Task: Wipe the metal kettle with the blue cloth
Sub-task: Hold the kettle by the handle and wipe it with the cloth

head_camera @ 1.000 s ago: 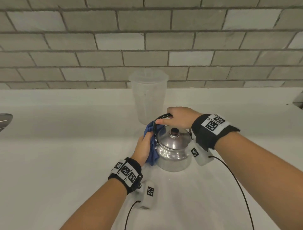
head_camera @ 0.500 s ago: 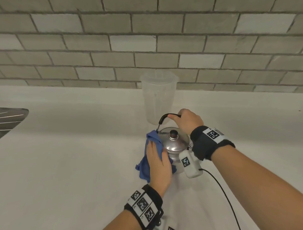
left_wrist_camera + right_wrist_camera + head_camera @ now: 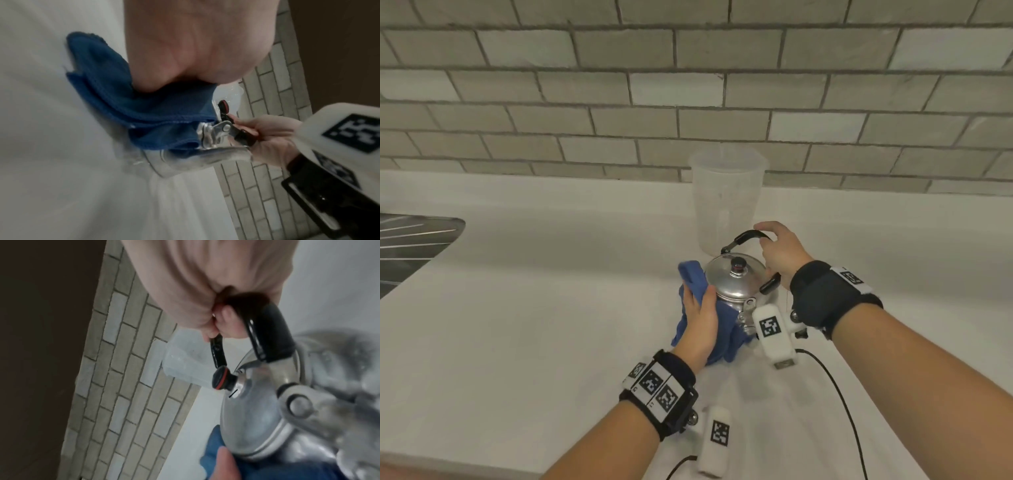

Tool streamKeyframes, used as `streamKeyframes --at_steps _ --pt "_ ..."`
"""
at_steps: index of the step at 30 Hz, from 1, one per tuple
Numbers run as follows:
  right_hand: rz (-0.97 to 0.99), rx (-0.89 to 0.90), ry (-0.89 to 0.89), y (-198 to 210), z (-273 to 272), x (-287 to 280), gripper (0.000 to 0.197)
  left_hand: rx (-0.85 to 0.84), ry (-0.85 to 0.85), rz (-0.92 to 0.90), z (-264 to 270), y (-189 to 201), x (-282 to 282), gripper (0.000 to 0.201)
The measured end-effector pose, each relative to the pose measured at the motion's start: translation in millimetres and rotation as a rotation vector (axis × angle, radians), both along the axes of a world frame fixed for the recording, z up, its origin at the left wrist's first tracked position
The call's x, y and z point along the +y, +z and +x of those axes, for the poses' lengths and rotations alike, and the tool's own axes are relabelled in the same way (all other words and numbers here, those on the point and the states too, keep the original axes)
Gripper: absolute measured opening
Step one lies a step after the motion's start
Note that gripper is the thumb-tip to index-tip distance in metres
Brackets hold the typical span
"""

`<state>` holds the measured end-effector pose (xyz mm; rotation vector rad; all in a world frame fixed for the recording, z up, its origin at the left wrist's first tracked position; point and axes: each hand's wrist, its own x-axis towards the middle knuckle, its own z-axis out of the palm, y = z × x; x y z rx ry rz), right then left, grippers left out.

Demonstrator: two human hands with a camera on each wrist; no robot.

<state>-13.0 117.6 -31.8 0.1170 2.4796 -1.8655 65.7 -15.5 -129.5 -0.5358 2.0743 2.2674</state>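
The metal kettle stands on the white counter, its lid knob black and red. My right hand grips the black handle near its right end, fingers curled round it; the right wrist view shows the same grip on the handle. My left hand holds the blue cloth against the kettle's near left side, thumb on top, fingertips buried in the folds. The cloth hangs in folds down to the counter and covers part of the kettle wall.
A tall translucent plastic jug stands just behind the kettle against the tiled wall. A ribbed metal drainer sits at the far left edge. Black cables trail from the wrist cameras over the counter near me.
My left hand has slid the cloth from the kettle's far left side round to its near left side. My right hand has kept its hold on the handle.
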Motion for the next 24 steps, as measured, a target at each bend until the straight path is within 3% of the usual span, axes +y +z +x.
streamKeyframes --at_steps 2,4,6,8,9,11,13,17,20,23,24 --pt "-0.098 -0.077 0.024 10 9 3 0.03 -0.052 -0.001 0.077 1 -3 -2 0.11" --pt "-0.168 -0.073 0.215 22 16 13 0.034 -0.05 -0.021 0.125 3 -3 -3 0.108" --pt "0.092 0.087 0.52 33 19 26 0.041 -0.024 -0.026 0.137 5 2 -3 0.092" --pt "0.629 0.275 0.695 39 20 30 0.045 -0.004 -0.015 0.098 7 6 -1 0.087" --pt "0.877 0.369 0.7 41 21 29 0.038 -0.004 -0.009 0.07 10 9 1 0.087" --pt "1.11 0.537 0.696 43 21 25 0.028 -0.022 -0.017 0.007 14 8 4 0.097" --pt "1.164 0.635 0.731 44 21 20 0.027 -0.066 -0.089 -0.053 23 6 7 0.113" --pt "1.195 0.615 0.7 37 14 17 0.027 -0.062 -0.272 -0.265 49 -5 14 0.084" --pt "1.275 0.555 0.654 34 12 12 0.027 0.091 -0.265 -0.167 60 8 9 0.064" --pt "1.364 0.532 0.59 39 18 3 0.023 0.007 -0.042 0.087 52 32 -17 0.031" --pt "1.402 0.522 0.568 40 20 -1 0.024 -0.034 0.029 0.186 47 35 -25 0.03"
